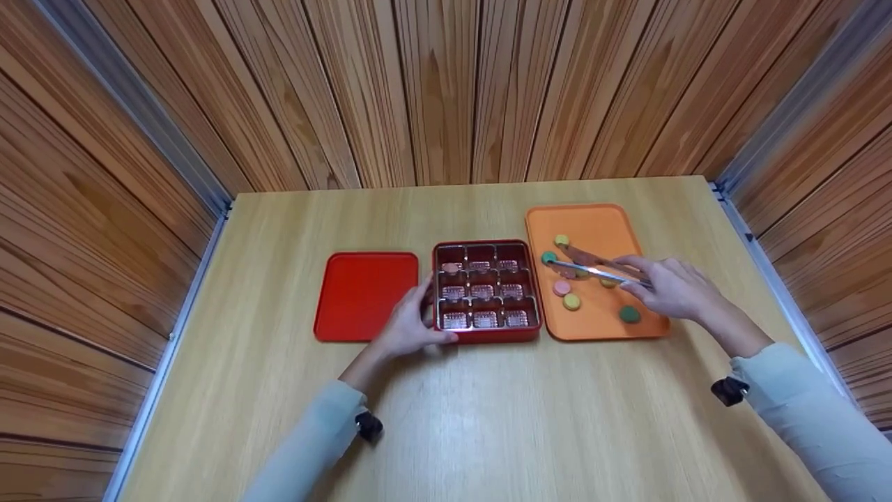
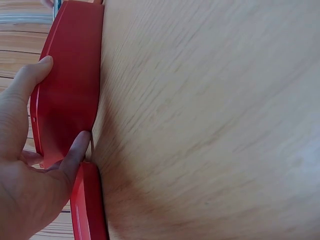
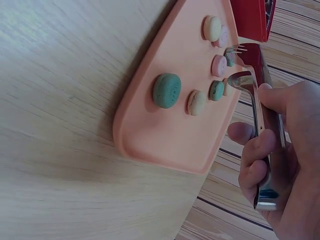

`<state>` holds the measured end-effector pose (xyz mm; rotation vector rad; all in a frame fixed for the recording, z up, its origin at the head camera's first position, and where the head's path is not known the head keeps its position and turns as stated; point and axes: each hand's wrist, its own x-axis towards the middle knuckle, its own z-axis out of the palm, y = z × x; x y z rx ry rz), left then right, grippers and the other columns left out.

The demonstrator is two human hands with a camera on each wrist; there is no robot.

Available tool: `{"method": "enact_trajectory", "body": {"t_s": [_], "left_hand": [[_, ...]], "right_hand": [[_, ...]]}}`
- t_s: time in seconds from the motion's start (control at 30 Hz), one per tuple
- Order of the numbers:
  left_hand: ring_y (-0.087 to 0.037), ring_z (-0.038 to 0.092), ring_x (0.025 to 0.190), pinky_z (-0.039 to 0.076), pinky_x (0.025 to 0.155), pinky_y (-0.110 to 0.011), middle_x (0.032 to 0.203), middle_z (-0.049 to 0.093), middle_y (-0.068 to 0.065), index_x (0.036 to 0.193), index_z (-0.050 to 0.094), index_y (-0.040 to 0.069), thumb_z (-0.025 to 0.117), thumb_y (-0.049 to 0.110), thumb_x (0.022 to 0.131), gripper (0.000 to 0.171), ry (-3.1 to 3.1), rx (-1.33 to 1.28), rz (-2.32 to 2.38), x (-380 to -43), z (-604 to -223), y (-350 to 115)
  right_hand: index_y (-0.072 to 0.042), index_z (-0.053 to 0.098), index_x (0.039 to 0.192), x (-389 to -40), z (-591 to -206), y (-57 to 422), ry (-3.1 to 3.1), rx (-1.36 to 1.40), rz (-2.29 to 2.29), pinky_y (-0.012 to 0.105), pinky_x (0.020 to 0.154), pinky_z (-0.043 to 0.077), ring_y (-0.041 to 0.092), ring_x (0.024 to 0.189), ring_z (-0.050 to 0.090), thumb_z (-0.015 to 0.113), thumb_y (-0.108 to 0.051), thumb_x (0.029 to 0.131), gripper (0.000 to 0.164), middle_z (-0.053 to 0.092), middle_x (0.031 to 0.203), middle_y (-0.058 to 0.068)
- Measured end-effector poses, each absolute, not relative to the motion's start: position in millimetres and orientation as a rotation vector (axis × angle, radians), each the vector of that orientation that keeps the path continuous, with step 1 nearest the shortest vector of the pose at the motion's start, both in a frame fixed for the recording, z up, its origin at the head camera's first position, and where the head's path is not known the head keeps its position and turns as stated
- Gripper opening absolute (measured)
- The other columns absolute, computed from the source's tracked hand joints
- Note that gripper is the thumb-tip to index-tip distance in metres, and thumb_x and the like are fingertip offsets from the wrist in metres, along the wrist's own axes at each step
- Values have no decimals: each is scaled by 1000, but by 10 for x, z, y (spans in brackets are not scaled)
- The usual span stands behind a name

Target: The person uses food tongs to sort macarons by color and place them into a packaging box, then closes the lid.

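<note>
My right hand (image 1: 672, 286) grips metal serving tongs (image 1: 603, 272) over an orange tray (image 1: 592, 223). The tongs' arms stand apart, one fork-tipped and one spoon-like in the right wrist view. One tip overlaps a green macaron (image 1: 549, 258) by the tray's left edge. Around it lie a yellow macaron (image 1: 562, 240), a pink macaron (image 1: 562, 287) and several others. My left hand (image 1: 408, 328) holds the front left corner of a red box (image 1: 488, 337), thumb on the front wall (image 2: 75, 65). A pink macaron (image 1: 451, 268) sits in the box's back left compartment.
A flat red lid (image 1: 366, 293) lies just left of the box, close to my left hand. Right of the box is the tray, almost against it. A larger green macaron (image 1: 629, 314) rests near the tray's front right. Wood-panelled walls (image 1: 446, 90) border the table.
</note>
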<state>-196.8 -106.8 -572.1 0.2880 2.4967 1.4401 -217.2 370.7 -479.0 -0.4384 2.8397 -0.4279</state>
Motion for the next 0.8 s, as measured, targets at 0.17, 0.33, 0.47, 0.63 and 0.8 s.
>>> {"method": "enact_trajectory", "body": {"t_s": [0.17, 0.33, 0.47, 0.63, 0.8], "left_hand": [[-42, 47, 158, 36, 138, -63, 169, 49, -24, 182, 22, 18, 104, 28, 81, 130, 2495, 285, 1448, -1966, -5712, -1058], [-42, 46, 159, 36, 138, -63, 171, 47, -23, 182, 22, 18, 103, 30, 81, 130, 2491, 285, 1441, -1965, -5719, -1053], [-42, 45, 160, 36, 138, -63, 172, 46, -24, 182, 21, 16, 102, 29, 83, 129, 2473, 295, 1453, -1966, -5732, -1054], [-43, 45, 159, 35, 139, -63, 171, 46, -24, 182, 21, 16, 102, 27, 82, 129, 2464, 311, 1472, -1971, -5733, -1060], [-42, 47, 157, 37, 138, -62, 168, 47, -24, 182, 20, 19, 103, 27, 82, 130, 2461, 301, 1470, -1974, -5731, -1070]], "right_hand": [[-13, 58, 161, -2200, -4829, 3732, 2823, -443, -445, 26, 47, 34, 16, 48, 45, 68, -33, 112, 54, 50, 65, -2], [-13, 58, 161, -2230, -4859, 3752, 2822, -426, -428, 27, 48, 32, 17, 49, 44, 67, -34, 113, 53, 47, 64, -2], [-12, 58, 162, -2253, -4869, 3744, 2811, -402, -408, 29, 52, 32, 18, 53, 44, 66, -35, 113, 54, 47, 66, -2], [-11, 57, 162, -2278, -4869, 3741, 2783, -374, -429, 31, 56, 35, 19, 57, 47, 66, -36, 113, 56, 50, 72, 0], [-10, 58, 162, -2291, -4870, 3754, 2773, -374, -439, 28, 54, 36, 20, 56, 49, 67, -34, 113, 55, 52, 74, 2]]}}
